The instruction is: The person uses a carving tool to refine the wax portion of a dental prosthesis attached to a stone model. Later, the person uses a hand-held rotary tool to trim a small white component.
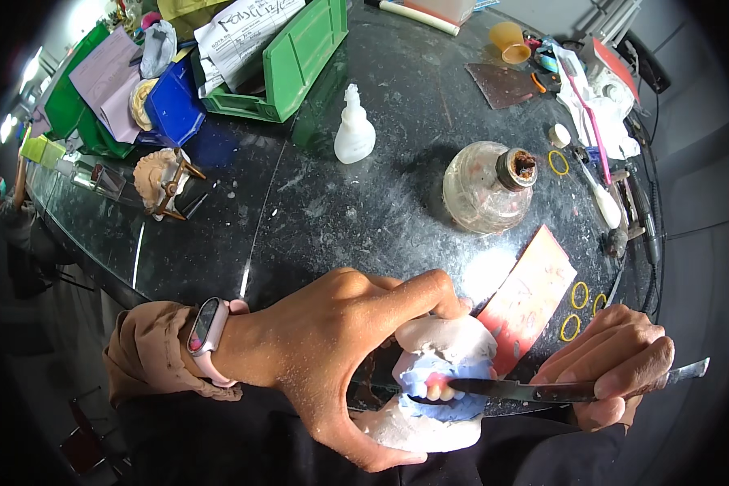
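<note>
My left hand (332, 340) is wrapped around a dental cast (454, 340) of white plaster and blue material, thumb below and fingers over the top. At the cast's front sits a short row of artificial teeth (439, 390) in pink material. My right hand (599, 364) grips a dark, flat-bladed metal tool (535, 391) held sideways, its tip at the pink material above the teeth. A pink sheet (526, 292) lies on the dark worktop just behind the cast and my right hand.
Around the dark worktop (292, 211) are a glass spirit burner (478, 194), white squeeze bottle (354, 134), articulator with cast (162, 182), green bin (308, 57) and blue bin (178, 105) with papers, amber cup (510, 44), yellow rubber bands (579, 296), and assorted hand tools (606, 202) at right.
</note>
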`<move>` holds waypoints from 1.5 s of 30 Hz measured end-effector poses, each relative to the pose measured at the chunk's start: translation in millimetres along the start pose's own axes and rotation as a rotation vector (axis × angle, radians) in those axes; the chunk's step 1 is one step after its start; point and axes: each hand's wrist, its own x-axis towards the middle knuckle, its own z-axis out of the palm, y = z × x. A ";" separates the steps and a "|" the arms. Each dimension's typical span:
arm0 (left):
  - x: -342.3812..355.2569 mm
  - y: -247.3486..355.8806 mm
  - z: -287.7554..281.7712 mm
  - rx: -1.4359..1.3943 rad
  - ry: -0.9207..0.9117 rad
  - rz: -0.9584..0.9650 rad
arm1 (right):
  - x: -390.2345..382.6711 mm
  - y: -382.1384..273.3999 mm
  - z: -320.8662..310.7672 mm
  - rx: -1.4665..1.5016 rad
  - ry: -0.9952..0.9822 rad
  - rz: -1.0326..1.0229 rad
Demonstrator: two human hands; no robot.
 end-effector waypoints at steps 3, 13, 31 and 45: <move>0.5 -0.1 -0.8 -0.016 -0.021 -0.004 | -0.3 -0.1 0.6 -0.078 0.025 -0.018; 3.2 -0.9 -1.5 0.013 -0.016 0.059 | 1.0 1.8 -2.2 0.001 -0.054 0.026; -0.1 -0.6 -0.1 -0.005 -0.011 -0.003 | 3.9 2.8 -10.2 0.077 -0.142 -0.001; 0.2 -3.6 0.7 0.028 0.012 0.114 | -0.2 1.0 -9.1 0.063 -0.120 0.105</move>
